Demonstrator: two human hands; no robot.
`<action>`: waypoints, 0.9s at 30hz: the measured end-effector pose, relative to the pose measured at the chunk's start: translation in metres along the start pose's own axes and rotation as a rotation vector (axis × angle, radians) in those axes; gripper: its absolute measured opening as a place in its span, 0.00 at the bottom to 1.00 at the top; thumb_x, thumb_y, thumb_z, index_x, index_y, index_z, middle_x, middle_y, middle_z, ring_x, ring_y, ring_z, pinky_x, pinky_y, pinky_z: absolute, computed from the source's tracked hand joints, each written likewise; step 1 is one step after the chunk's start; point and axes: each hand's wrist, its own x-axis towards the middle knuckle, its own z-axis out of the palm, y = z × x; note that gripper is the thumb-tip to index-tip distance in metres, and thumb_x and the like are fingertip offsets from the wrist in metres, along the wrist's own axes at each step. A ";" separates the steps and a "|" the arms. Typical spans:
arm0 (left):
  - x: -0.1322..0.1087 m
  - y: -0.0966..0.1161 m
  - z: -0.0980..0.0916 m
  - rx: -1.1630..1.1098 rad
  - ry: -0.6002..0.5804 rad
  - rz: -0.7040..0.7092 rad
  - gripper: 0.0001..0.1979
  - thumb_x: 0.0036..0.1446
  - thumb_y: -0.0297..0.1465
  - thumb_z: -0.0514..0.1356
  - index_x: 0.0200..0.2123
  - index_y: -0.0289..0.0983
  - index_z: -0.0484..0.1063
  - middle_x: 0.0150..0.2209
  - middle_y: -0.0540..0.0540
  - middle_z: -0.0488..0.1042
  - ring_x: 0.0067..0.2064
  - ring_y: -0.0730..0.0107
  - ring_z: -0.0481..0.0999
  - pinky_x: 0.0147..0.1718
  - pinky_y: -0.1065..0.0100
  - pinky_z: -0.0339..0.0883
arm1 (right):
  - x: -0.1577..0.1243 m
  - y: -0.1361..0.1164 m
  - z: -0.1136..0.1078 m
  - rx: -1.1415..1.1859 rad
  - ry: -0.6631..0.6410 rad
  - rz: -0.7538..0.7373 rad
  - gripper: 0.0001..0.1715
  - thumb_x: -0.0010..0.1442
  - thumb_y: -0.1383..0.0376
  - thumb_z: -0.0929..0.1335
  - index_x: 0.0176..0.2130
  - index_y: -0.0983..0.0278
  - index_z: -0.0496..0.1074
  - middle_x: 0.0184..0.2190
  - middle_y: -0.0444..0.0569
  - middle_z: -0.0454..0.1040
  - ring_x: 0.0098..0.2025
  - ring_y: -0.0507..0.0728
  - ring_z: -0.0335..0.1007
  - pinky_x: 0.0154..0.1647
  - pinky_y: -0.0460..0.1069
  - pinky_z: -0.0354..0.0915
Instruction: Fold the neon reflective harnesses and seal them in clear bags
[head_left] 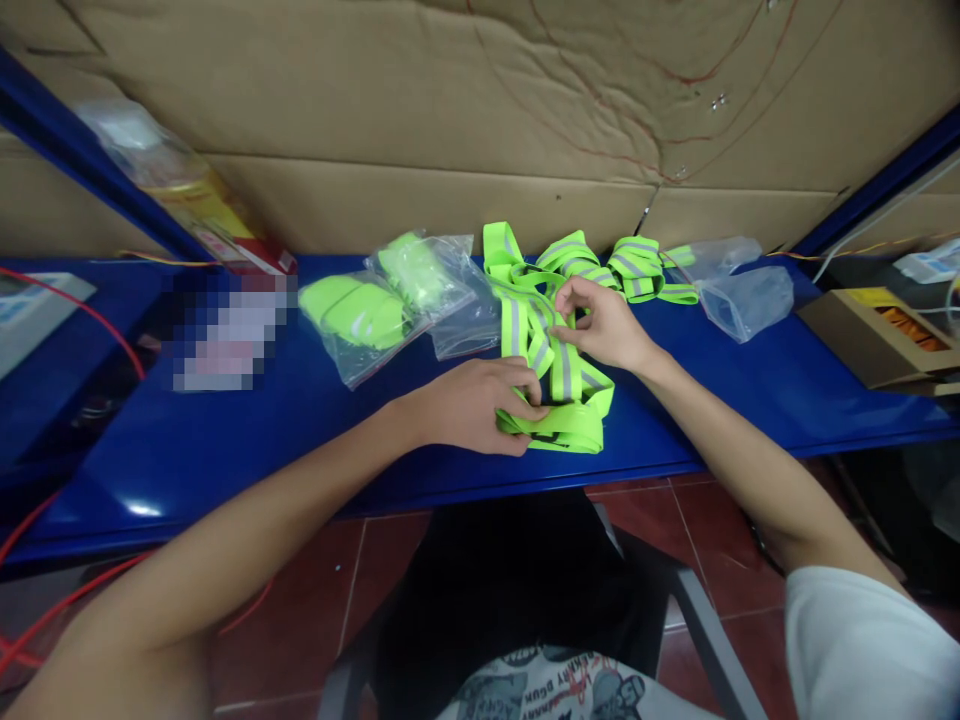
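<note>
A tangle of neon yellow-green reflective straps (568, 370) with grey stripes lies on the blue shelf in front of me. My left hand (487, 405) is closed around a looped end of strap near the front edge. Higher up and to the right, my right hand (600, 322) pinches part of the strap between thumb and fingers. Behind it sits another coil of the same reflective strap (636, 268). On the left, two clear plastic bags hold neon strap bundles, one bag (356, 315) in front and one bag (420, 270) behind.
Clear plastic bags (746, 302) lie at the right rear, near an open cardboard box (877, 338). A bottle (187, 185) leans at the left rear. Cardboard (420, 90) backs the blue shelf (247, 460). Red cables (82, 305) run along the left.
</note>
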 end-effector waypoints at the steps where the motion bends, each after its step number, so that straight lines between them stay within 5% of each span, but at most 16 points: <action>1: 0.000 0.000 -0.001 0.008 0.004 -0.001 0.09 0.61 0.31 0.68 0.44 0.42 0.87 0.47 0.45 0.82 0.46 0.62 0.80 0.51 0.62 0.72 | 0.002 0.005 0.007 0.096 0.037 -0.004 0.21 0.54 0.55 0.79 0.39 0.59 0.69 0.35 0.46 0.73 0.38 0.57 0.71 0.30 0.48 0.64; 5: 0.000 -0.002 -0.003 0.038 0.042 -0.009 0.08 0.61 0.30 0.68 0.43 0.39 0.87 0.43 0.44 0.78 0.45 0.63 0.78 0.48 0.63 0.71 | 0.010 0.025 0.023 0.264 0.088 -0.030 0.22 0.53 0.53 0.79 0.38 0.61 0.71 0.38 0.47 0.74 0.38 0.56 0.69 0.32 0.49 0.66; 9: -0.001 -0.007 -0.005 0.072 0.075 -0.006 0.09 0.63 0.29 0.67 0.44 0.38 0.87 0.41 0.44 0.76 0.43 0.64 0.77 0.48 0.62 0.70 | 0.012 0.033 0.012 -0.016 0.069 -0.147 0.12 0.59 0.60 0.75 0.43 0.61 0.76 0.42 0.50 0.76 0.42 0.60 0.73 0.43 0.55 0.71; 13: -0.001 -0.009 -0.005 0.203 0.103 -0.033 0.11 0.70 0.35 0.64 0.48 0.42 0.87 0.45 0.42 0.74 0.48 0.61 0.75 0.46 0.64 0.70 | 0.005 0.014 -0.012 -0.330 0.169 -0.249 0.15 0.63 0.55 0.76 0.47 0.59 0.80 0.58 0.55 0.74 0.50 0.66 0.75 0.51 0.61 0.71; 15: -0.001 -0.009 -0.004 0.283 0.106 -0.052 0.13 0.72 0.38 0.63 0.50 0.44 0.87 0.46 0.42 0.75 0.49 0.60 0.74 0.45 0.64 0.69 | -0.001 -0.004 -0.020 -0.354 0.199 -0.270 0.19 0.63 0.48 0.77 0.45 0.58 0.81 0.55 0.55 0.75 0.46 0.64 0.75 0.48 0.59 0.70; 17: -0.001 -0.011 -0.003 0.307 0.092 -0.066 0.14 0.73 0.39 0.62 0.51 0.43 0.86 0.43 0.43 0.75 0.48 0.60 0.74 0.44 0.64 0.69 | -0.008 -0.024 -0.024 -0.299 0.116 -0.324 0.22 0.63 0.43 0.76 0.40 0.58 0.81 0.43 0.52 0.78 0.41 0.61 0.75 0.45 0.57 0.69; 20: 0.000 -0.017 -0.002 0.254 0.100 -0.107 0.15 0.74 0.39 0.60 0.48 0.41 0.87 0.38 0.44 0.73 0.42 0.62 0.74 0.42 0.63 0.68 | -0.018 -0.047 -0.023 -0.200 -0.219 -0.353 0.31 0.55 0.36 0.78 0.37 0.60 0.80 0.33 0.47 0.78 0.33 0.56 0.72 0.38 0.52 0.65; 23: 0.000 -0.024 -0.004 0.159 0.143 -0.150 0.17 0.74 0.41 0.59 0.40 0.40 0.87 0.34 0.46 0.71 0.38 0.64 0.73 0.39 0.63 0.66 | -0.023 -0.055 -0.016 -0.290 -0.410 -0.334 0.39 0.46 0.34 0.81 0.42 0.60 0.80 0.38 0.47 0.81 0.37 0.58 0.75 0.37 0.51 0.63; 27: 0.000 -0.033 -0.006 -0.014 0.215 -0.217 0.19 0.74 0.44 0.59 0.39 0.40 0.85 0.32 0.46 0.72 0.36 0.66 0.73 0.38 0.65 0.65 | -0.025 -0.057 -0.012 -0.531 -0.427 -0.281 0.30 0.56 0.46 0.81 0.51 0.60 0.79 0.48 0.51 0.83 0.44 0.63 0.80 0.39 0.51 0.63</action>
